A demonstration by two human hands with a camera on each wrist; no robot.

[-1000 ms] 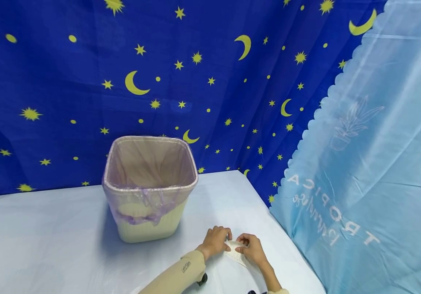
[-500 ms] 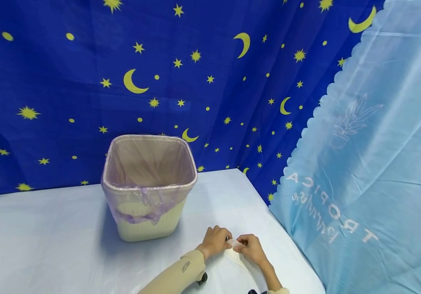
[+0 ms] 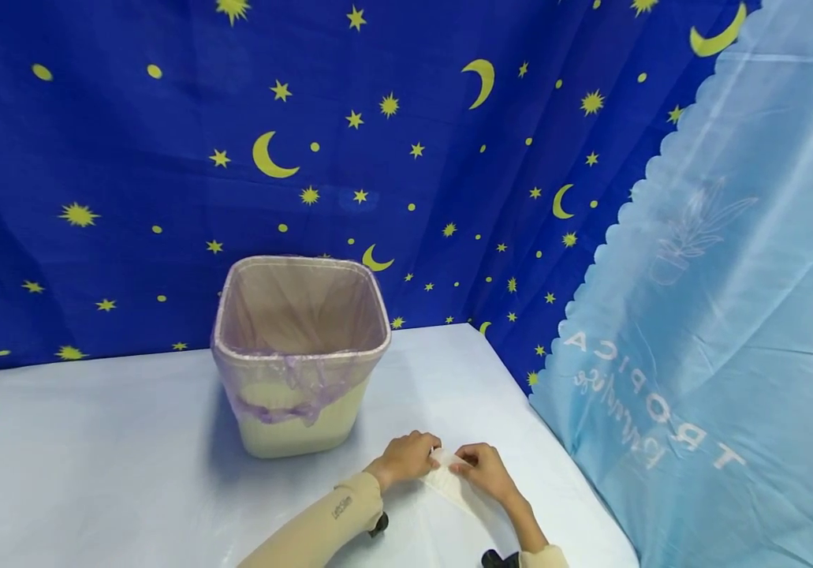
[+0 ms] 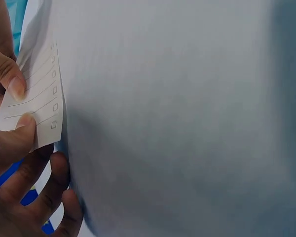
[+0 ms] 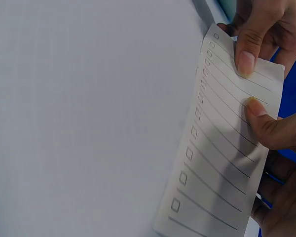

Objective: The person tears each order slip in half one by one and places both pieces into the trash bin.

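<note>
Both hands hold one narrow white checklist sheet, printed with ruled lines and a column of small boxes. My left hand pinches the sheet's far end, its thumb lying on the printed face in the right wrist view. Close beside it, my right hand pinches the same end, with its thumb also on top. The rest of the sheet slopes down towards the person in the head view. In the left wrist view the left fingers curl beneath the paper; their tips behind it are partly hidden.
A cream waste bin with a purple translucent liner stands left of and beyond the hands on a white-covered table. Behind hangs a blue star-and-moon curtain. A light blue cloth borders the right side.
The head view has shifted slightly. Both hands have moved a little left relative to the bin, keeping their pinch on the sheet. The gap between the hands looks slightly wider.
</note>
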